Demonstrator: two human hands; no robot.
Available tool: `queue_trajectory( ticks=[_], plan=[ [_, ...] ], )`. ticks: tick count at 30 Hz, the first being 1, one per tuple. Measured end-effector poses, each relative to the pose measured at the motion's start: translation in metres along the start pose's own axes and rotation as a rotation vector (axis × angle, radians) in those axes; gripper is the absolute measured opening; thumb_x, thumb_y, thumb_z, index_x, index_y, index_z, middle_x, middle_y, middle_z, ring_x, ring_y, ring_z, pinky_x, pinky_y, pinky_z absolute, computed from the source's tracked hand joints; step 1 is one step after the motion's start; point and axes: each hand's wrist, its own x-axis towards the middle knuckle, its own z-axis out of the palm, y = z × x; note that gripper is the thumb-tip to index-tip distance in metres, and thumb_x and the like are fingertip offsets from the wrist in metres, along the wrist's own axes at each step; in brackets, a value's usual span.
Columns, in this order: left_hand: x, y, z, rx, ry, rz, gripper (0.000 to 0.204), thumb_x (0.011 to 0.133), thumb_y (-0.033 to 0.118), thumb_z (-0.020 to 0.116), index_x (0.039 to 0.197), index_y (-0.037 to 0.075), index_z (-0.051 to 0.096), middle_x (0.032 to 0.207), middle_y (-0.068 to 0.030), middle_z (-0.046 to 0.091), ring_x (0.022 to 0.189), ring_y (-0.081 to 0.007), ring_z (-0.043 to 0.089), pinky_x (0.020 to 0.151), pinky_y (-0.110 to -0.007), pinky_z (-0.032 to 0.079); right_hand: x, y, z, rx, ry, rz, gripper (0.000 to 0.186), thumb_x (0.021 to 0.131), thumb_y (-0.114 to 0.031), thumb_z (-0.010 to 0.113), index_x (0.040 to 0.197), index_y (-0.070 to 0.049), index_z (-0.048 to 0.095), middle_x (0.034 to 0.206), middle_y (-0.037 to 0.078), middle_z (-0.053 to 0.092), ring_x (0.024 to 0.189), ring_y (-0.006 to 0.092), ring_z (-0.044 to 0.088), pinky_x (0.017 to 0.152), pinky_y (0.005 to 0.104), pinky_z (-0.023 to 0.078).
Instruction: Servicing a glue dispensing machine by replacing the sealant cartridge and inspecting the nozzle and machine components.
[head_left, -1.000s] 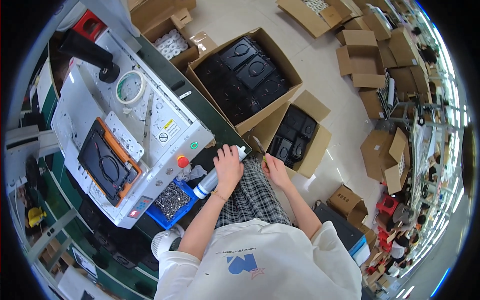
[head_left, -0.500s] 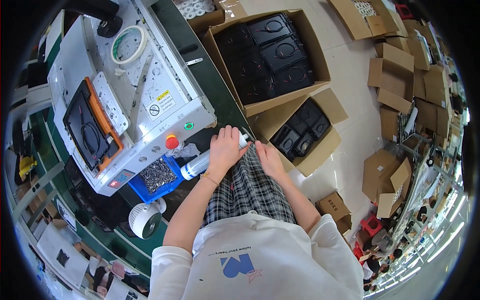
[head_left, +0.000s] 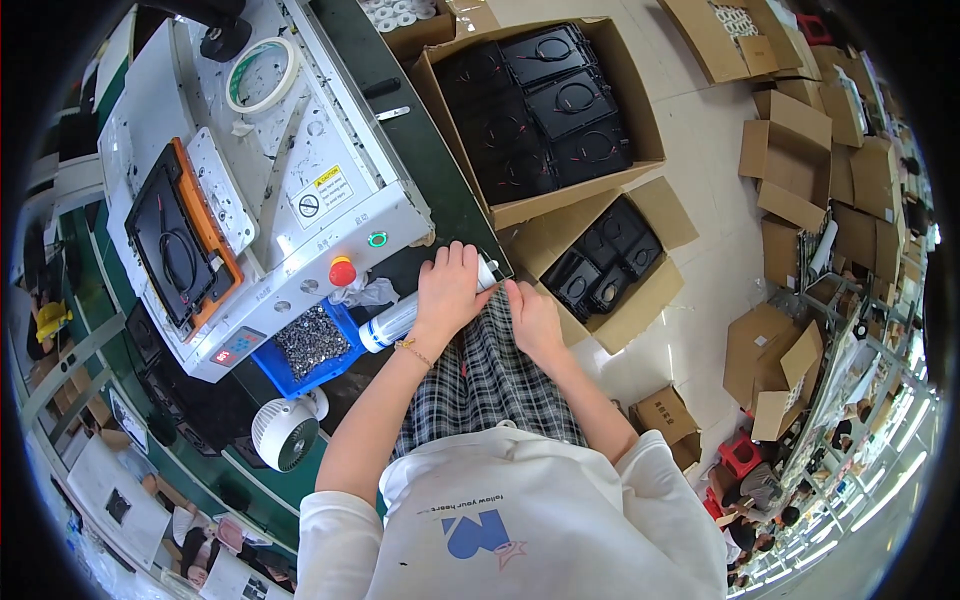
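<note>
A white sealant cartridge (head_left: 392, 324) with a blue band lies slantwise at the bench edge. My left hand (head_left: 449, 292) is wrapped over it from above, its fingers closed near the capped end. My right hand (head_left: 535, 318) is just beyond that end, fingers curled in toward the left thumb. Whatever its fingertips pinch, if anything, is too small to make out. A blue bin (head_left: 352, 335) full of small metal parts sits next to the cartridge's other end, below a crumpled white cloth (head_left: 368, 291).
A white machine (head_left: 330, 250) with a red knob holds a black panel in an orange frame (head_left: 217, 262). A white fan (head_left: 284, 434) stands near the bin. Cardboard boxes of black cases, a large one (head_left: 645, 150) and a small one (head_left: 660, 285), are to the right.
The fingers of my right hand have curled in more. My left hand keeps its grip on the cartridge. The whole view has shifted slightly.
</note>
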Motion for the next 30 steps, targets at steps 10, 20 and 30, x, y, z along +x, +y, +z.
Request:
queue_trajectory(
  ticks=[10, 20, 30],
  plan=[
    [0.004, -0.006, 0.001, -0.037, -0.063, 0.02, 0.052, 0.068, 0.038, 0.078, 0.098, 0.005, 0.052, 0.094, -0.0084, 0.054, 0.091, -0.0246, 0.057, 0.071, -0.039, 0.052, -0.002, -0.005, 0.009, 0.282, 0.109, 0.003, 0.048, 0.102, -0.037, 0.039, 0.086, 0.002, 0.061, 0.077, 0.031, 0.061, 0.076, 0.0497, 0.06, 0.066, 0.0526, 0.048],
    [0.005, -0.006, 0.0, -0.057, -0.08, 0.017, 0.05, 0.067, 0.035, 0.078, 0.097, 0.005, 0.052, 0.094, -0.008, 0.054, 0.091, -0.0237, 0.057, 0.071, -0.037, 0.052, -0.002, -0.003, 0.007, 0.262, 0.049, 0.032, 0.048, 0.102, -0.036, 0.041, 0.085, 0.003, 0.061, 0.077, 0.031, 0.059, 0.076, 0.0501, 0.058, 0.065, 0.0526, 0.045],
    [0.005, -0.007, 0.001, -0.062, -0.069, 0.03, 0.05, 0.067, 0.034, 0.078, 0.098, 0.005, 0.053, 0.093, -0.008, 0.054, 0.091, -0.0238, 0.057, 0.071, -0.037, 0.052, -0.001, -0.002, 0.007, 0.228, 0.063, 0.011, 0.048, 0.102, -0.037, 0.041, 0.081, 0.003, 0.059, 0.073, 0.031, 0.058, 0.073, 0.0498, 0.058, 0.064, 0.0538, 0.045]
  ],
)
